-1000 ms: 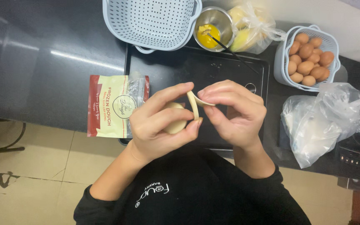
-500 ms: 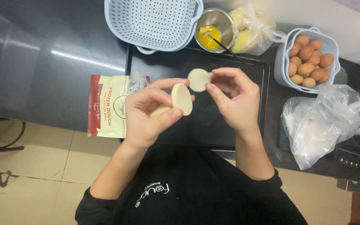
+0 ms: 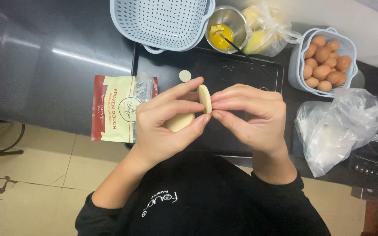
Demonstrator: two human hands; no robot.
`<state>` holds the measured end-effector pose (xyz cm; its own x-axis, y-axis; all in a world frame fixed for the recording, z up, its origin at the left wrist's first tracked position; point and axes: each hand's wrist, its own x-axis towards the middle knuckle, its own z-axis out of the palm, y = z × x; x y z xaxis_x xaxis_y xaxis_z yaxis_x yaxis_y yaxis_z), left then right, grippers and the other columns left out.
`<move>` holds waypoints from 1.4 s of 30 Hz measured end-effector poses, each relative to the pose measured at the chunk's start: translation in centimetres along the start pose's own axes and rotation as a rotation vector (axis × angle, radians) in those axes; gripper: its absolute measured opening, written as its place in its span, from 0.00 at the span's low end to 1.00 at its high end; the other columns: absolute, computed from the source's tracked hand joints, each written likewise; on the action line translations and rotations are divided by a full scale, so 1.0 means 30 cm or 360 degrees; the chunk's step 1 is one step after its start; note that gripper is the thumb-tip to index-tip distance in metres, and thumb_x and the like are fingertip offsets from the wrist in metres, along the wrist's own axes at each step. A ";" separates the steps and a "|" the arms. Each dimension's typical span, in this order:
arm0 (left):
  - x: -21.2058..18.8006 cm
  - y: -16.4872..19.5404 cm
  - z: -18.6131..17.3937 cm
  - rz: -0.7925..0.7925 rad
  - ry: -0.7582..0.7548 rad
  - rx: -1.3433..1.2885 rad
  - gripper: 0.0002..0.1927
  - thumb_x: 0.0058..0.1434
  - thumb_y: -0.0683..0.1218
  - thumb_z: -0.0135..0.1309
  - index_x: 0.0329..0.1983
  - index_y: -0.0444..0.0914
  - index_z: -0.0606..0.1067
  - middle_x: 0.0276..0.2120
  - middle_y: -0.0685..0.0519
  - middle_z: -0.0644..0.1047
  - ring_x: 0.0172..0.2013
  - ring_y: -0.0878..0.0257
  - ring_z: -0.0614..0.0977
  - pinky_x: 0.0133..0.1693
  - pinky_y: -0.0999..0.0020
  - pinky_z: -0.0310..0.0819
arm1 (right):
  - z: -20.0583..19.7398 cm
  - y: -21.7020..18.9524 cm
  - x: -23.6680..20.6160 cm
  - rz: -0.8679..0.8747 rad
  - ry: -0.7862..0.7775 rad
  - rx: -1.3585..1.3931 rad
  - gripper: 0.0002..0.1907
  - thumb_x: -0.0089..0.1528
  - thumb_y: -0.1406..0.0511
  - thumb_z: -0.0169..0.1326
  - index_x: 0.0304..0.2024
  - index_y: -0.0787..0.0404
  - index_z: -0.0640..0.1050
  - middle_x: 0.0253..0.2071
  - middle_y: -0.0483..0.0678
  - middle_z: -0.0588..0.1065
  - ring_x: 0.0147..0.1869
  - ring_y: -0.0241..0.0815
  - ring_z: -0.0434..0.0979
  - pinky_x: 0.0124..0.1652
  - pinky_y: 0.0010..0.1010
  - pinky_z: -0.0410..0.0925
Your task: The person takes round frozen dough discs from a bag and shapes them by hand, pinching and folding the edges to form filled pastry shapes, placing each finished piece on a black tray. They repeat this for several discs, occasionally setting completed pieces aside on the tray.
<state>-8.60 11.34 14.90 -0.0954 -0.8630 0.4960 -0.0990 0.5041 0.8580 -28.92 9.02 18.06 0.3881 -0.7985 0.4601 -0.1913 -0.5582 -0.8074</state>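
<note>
My left hand [image 3: 162,126] cups a small stack of pale round dough discs [image 3: 179,121] over the near part of a black baking tray [image 3: 241,65]. One disc [image 3: 204,98] stands on edge at the top of the stack, pinched between my left fingertips and the fingertips of my right hand [image 3: 252,118]. A single dough disc [image 3: 184,75] lies flat on the tray, just beyond my left hand.
A red and cream dough packet [image 3: 119,108] lies left of the tray. At the back are a pale blue colander [image 3: 162,19], a steel bowl of yellow liquid [image 3: 225,27] with a brush, a bagged yellow item [image 3: 261,26] and a basket of eggs [image 3: 322,61]. A crumpled clear bag [image 3: 337,126] sits right.
My right hand carried one peeled disc away; a disc now lies on the tray. That hand has come back to the stack and pinches another disc.
</note>
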 end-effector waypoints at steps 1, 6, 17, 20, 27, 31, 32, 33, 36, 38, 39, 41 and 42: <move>-0.001 0.002 0.000 0.0004 0.0002 0.0003 0.10 0.58 0.38 0.67 0.43 0.34 0.81 0.58 0.40 0.78 0.51 0.56 0.87 0.53 0.67 0.82 | 0.000 0.000 0.000 0.0010 -0.0003 0.0018 0.09 0.58 0.78 0.62 0.40 0.69 0.81 0.41 0.55 0.81 0.43 0.45 0.84 0.42 0.27 0.76; 0.002 0.008 0.001 0.0024 0.0013 0.0045 0.11 0.58 0.38 0.66 0.44 0.33 0.81 0.58 0.39 0.78 0.53 0.55 0.86 0.54 0.67 0.82 | -0.003 0.004 -0.001 0.0012 -0.0013 0.0015 0.08 0.58 0.78 0.62 0.40 0.69 0.81 0.41 0.56 0.81 0.44 0.45 0.84 0.43 0.27 0.76; 0.012 0.015 0.011 0.0007 0.0049 0.0048 0.09 0.58 0.37 0.66 0.41 0.32 0.80 0.57 0.38 0.79 0.54 0.54 0.86 0.52 0.68 0.82 | -0.002 0.000 0.002 0.0063 0.0012 0.0010 0.08 0.59 0.78 0.62 0.41 0.70 0.81 0.42 0.56 0.81 0.45 0.45 0.85 0.44 0.26 0.75; 0.018 0.015 0.010 0.0016 0.0048 0.0054 0.08 0.58 0.37 0.65 0.40 0.32 0.80 0.57 0.38 0.78 0.54 0.53 0.86 0.54 0.67 0.81 | 0.001 -0.002 0.004 0.0106 0.0035 0.0050 0.09 0.59 0.79 0.61 0.42 0.70 0.81 0.43 0.56 0.81 0.46 0.46 0.85 0.44 0.26 0.75; 0.021 0.014 0.006 -0.0035 0.0071 0.0049 0.08 0.57 0.37 0.65 0.39 0.32 0.80 0.56 0.38 0.79 0.52 0.54 0.87 0.54 0.67 0.82 | 0.002 -0.017 0.015 0.0022 -0.0019 -0.0067 0.08 0.59 0.78 0.61 0.42 0.70 0.81 0.43 0.54 0.81 0.46 0.45 0.85 0.45 0.27 0.76; 0.020 0.017 0.007 0.0011 0.0065 0.0033 0.08 0.58 0.38 0.65 0.39 0.32 0.80 0.56 0.38 0.79 0.52 0.54 0.87 0.52 0.69 0.81 | -0.004 -0.023 0.019 0.0042 -0.0051 -0.0055 0.07 0.60 0.78 0.61 0.41 0.70 0.81 0.42 0.55 0.81 0.48 0.46 0.85 0.44 0.26 0.75; 0.020 0.018 0.006 0.0028 0.0061 0.0038 0.08 0.59 0.38 0.65 0.40 0.32 0.80 0.56 0.38 0.79 0.51 0.55 0.86 0.52 0.69 0.81 | -0.005 -0.025 0.018 0.0058 -0.0049 -0.0034 0.07 0.60 0.78 0.61 0.41 0.69 0.81 0.42 0.55 0.81 0.48 0.46 0.85 0.44 0.26 0.75; 0.021 0.019 0.006 0.0049 0.0059 0.0047 0.08 0.59 0.38 0.65 0.40 0.32 0.80 0.56 0.38 0.79 0.50 0.55 0.86 0.52 0.69 0.81 | -0.006 -0.026 0.018 0.0068 -0.0048 -0.0013 0.07 0.60 0.78 0.61 0.41 0.69 0.81 0.42 0.55 0.81 0.47 0.45 0.85 0.44 0.26 0.75; 0.020 0.025 0.001 0.0082 0.0051 0.0142 0.07 0.58 0.37 0.65 0.39 0.32 0.80 0.56 0.38 0.79 0.50 0.55 0.87 0.48 0.71 0.82 | -0.002 -0.024 0.017 0.0094 -0.0032 -0.0003 0.07 0.59 0.78 0.61 0.41 0.69 0.81 0.42 0.55 0.81 0.47 0.45 0.85 0.45 0.26 0.76; 0.024 0.026 -0.002 0.0103 0.0039 0.0152 0.07 0.58 0.38 0.65 0.39 0.33 0.80 0.56 0.38 0.79 0.45 0.58 0.88 0.46 0.71 0.83 | -0.002 -0.023 0.016 0.0103 -0.0033 -0.0006 0.07 0.59 0.78 0.61 0.41 0.69 0.81 0.42 0.55 0.81 0.47 0.45 0.85 0.44 0.26 0.75; 0.026 0.027 -0.005 0.0113 0.0034 0.0156 0.07 0.58 0.38 0.65 0.39 0.33 0.80 0.56 0.38 0.78 0.43 0.59 0.88 0.45 0.72 0.83 | -0.003 -0.022 0.017 0.0104 -0.0041 -0.0006 0.08 0.59 0.78 0.62 0.41 0.69 0.81 0.42 0.55 0.81 0.47 0.45 0.85 0.44 0.26 0.75; 0.032 0.028 -0.013 0.0133 0.0018 0.0217 0.06 0.58 0.38 0.65 0.38 0.33 0.81 0.55 0.38 0.79 0.41 0.60 0.88 0.45 0.71 0.83 | -0.004 -0.018 0.022 0.0095 -0.0044 -0.0009 0.08 0.59 0.78 0.62 0.40 0.69 0.81 0.42 0.55 0.81 0.46 0.45 0.85 0.44 0.26 0.75; 0.033 0.030 -0.016 0.0138 0.0010 0.0247 0.06 0.58 0.39 0.65 0.38 0.33 0.81 0.55 0.38 0.79 0.39 0.60 0.88 0.45 0.71 0.83 | -0.002 -0.016 0.022 0.0094 -0.0043 -0.0006 0.08 0.59 0.78 0.62 0.40 0.69 0.81 0.42 0.55 0.81 0.45 0.44 0.85 0.44 0.26 0.75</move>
<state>-8.30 10.91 16.23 -0.1041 -0.8161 0.5684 -0.2422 0.5751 0.7814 -28.62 8.73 18.79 0.4004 -0.8237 0.4016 -0.2182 -0.5114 -0.8312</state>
